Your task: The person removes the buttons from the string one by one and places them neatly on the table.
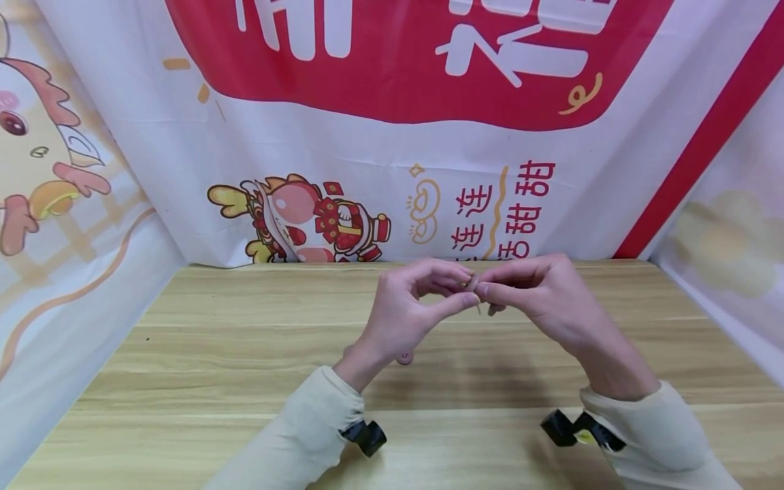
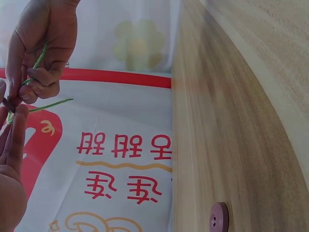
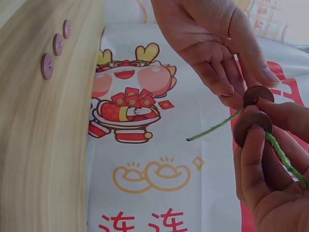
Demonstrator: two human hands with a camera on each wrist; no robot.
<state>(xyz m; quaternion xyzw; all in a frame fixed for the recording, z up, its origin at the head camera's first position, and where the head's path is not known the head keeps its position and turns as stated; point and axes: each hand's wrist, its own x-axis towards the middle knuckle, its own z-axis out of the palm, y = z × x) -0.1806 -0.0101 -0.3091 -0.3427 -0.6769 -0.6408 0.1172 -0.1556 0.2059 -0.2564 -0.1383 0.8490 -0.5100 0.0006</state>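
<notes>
Two dark reddish-brown buttons, an upper button [image 3: 258, 95] and a lower button [image 3: 252, 128], sit close together on a green string [image 3: 215, 129] in the right wrist view. Thumb and fingers of my left hand [image 1: 407, 306] pinch the upper one by its edge. My right hand [image 1: 548, 299] grips the lower one, and its fingertip also touches the upper one. From there the string trails across the right palm, while a short free end sticks out past the left fingertips. Both hands meet in the air above the table; the head view mostly hides the buttons.
Three pinkish-brown buttons lie in a row on the wooden table [image 1: 245, 354]: a near button [image 3: 47, 66], a middle button [image 3: 58, 44] and a far button [image 3: 67, 29]. The left wrist partly covers them in the head view. A printed cloth [image 1: 392, 150] hangs behind.
</notes>
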